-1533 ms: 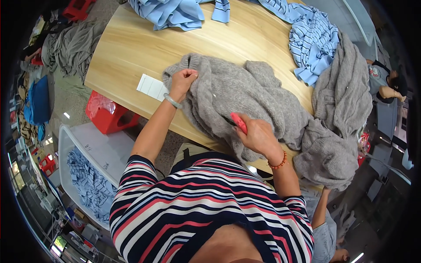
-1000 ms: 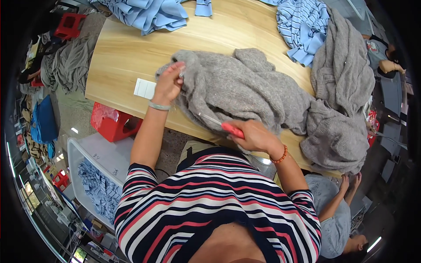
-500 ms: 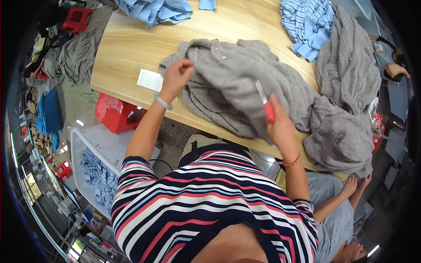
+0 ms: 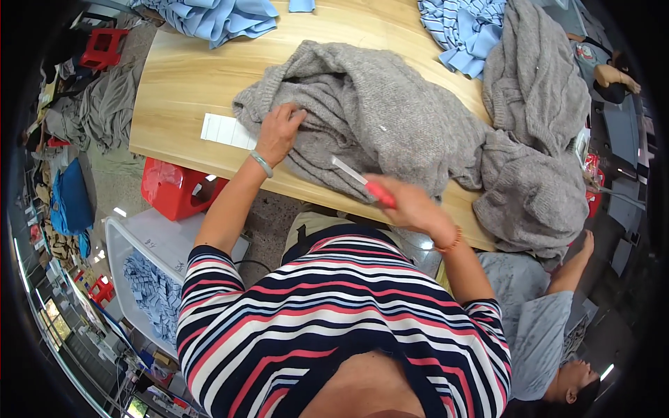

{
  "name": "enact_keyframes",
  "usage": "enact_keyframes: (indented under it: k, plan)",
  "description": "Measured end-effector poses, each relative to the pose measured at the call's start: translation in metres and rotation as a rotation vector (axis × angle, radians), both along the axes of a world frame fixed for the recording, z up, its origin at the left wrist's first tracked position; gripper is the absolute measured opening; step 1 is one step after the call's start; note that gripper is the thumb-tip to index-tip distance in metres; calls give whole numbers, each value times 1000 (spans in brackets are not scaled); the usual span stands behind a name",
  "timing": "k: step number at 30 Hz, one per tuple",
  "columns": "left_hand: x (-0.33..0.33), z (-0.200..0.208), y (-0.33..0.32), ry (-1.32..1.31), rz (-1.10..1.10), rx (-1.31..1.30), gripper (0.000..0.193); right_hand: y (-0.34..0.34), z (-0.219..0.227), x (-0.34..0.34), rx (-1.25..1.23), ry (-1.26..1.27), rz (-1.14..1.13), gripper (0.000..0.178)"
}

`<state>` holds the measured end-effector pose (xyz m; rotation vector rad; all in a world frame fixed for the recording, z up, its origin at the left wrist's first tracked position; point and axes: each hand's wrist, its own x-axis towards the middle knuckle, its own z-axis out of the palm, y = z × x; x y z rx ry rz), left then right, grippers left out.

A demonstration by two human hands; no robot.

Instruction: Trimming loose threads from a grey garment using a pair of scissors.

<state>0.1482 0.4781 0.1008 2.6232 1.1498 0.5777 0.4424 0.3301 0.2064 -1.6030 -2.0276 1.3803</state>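
Observation:
A crumpled grey knit garment [image 4: 401,104] lies across the wooden table in front of me. My left hand [image 4: 280,131] is at its left part, fingers bent and closed on the knit; the fingertips are partly hidden. In my right hand [image 4: 412,205] is a small tool with a red handle and narrow pale blade [image 4: 348,170]. Its blade points up and left, over the near edge of the garment. Beside my left hand lies a white strip of paper labels [image 4: 224,130], partly covered by the hand and cloth.
More grey knitwear [image 4: 533,188] is heaped at the table's right end, where a person in grey [image 4: 536,334] sits. Blue fabric pieces [image 4: 216,19] and striped blue ones [image 4: 463,31] lie along the far side. Left of me stand a red stool [image 4: 167,191] and a plastic bin [image 4: 118,240].
My right hand has swung left and toward me with the red-handled tool. The garment's upper layer has been folded back to the right. My left hand has lowered onto the knit.

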Motion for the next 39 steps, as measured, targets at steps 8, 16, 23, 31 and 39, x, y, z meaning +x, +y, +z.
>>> enact_keyframes:
  k: [8,16,23,31,39]
  plan:
    - [18,52,-4,-162,-72,-176,20,18,-18,86,66,-595,-248,43]
    - [124,9,-52,-90,-71,-261,45,56,5,125,488,-419,-460,49]
    - [144,-15,-37,-135,113,-289,40,-4,-17,86,-64,-125,-203,49]
    - [150,-6,-31,-114,8,-260,39,11,-46,139,37,-181,-371,48]
    - [159,18,-23,-470,3,-810,20,50,-46,153,166,-223,-422,50]
